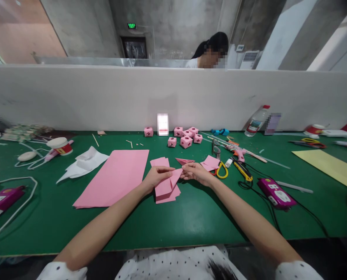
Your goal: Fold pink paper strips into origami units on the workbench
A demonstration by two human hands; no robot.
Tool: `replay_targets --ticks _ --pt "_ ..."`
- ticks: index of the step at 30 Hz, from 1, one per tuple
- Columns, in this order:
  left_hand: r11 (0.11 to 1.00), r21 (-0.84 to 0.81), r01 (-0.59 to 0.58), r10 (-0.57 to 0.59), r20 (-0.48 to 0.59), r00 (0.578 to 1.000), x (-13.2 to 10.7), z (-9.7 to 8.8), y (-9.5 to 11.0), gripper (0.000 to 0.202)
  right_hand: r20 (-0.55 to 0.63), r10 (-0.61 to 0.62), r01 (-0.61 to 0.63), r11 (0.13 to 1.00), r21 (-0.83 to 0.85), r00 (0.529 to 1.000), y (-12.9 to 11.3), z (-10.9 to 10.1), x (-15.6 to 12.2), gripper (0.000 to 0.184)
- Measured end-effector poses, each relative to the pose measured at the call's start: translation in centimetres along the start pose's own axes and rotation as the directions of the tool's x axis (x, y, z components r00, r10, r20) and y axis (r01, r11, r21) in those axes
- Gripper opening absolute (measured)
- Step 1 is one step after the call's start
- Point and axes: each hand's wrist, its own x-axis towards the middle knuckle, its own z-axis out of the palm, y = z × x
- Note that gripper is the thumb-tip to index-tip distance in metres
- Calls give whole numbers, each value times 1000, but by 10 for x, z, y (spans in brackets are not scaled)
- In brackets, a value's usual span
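Fingers of the left hand (157, 175) and the right hand (196, 172) were closed on a folded pink paper piece (175, 177) held between them. The left thumb and forefinger pinched its near-left edge, and the right fingertips gripped its upper right corner, so one flap stood up at a slant. The piece sat low over a stack of pink paper squares (165, 189), which lay directly under the left fingers on the green table mat (191, 217). Whether the piece touched the stack could not be told.

Just left of the left knuckles lay a large flat pink paper sheet (115, 177), with a crumpled white paper scrap (84, 161) further out that way. Just past the right fingertips lay a pointed folded pink paper shape (184, 160), and beside it a few loose pink paper squares (211, 162). Yellow-handled scissors (221, 170) rested just right of the right hand. Beyond them were a pink hot-glue gun (239, 154) and a purple power strip (276, 193).

Well beyond both sets of fingers, near the white partition (103, 97), sat a cluster of small pink paper cubes (186, 139). A person (211, 50) sat behind that partition.
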Motion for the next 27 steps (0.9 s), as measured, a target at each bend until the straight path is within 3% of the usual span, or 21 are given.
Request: replay_targets --ticks 10,17,23,27 --pt "988 146 -52 49 29 998 2 -4 0 36 -90 -6 2 999 -42 996 5 2 4 22" --pt "966 231 -112 126 -47 991 2 -1 1 31 -182 -47 38 998 -54 982 3 13 2 24" --pt "965 239 -113 126 -39 991 0 2 1 32 -281 -50 21 994 -108 959 8 19 7 25" --pt "979 182 -89 100 -52 994 1 -1 0 33 -216 -121 101 990 -103 969 12 14 7 23"
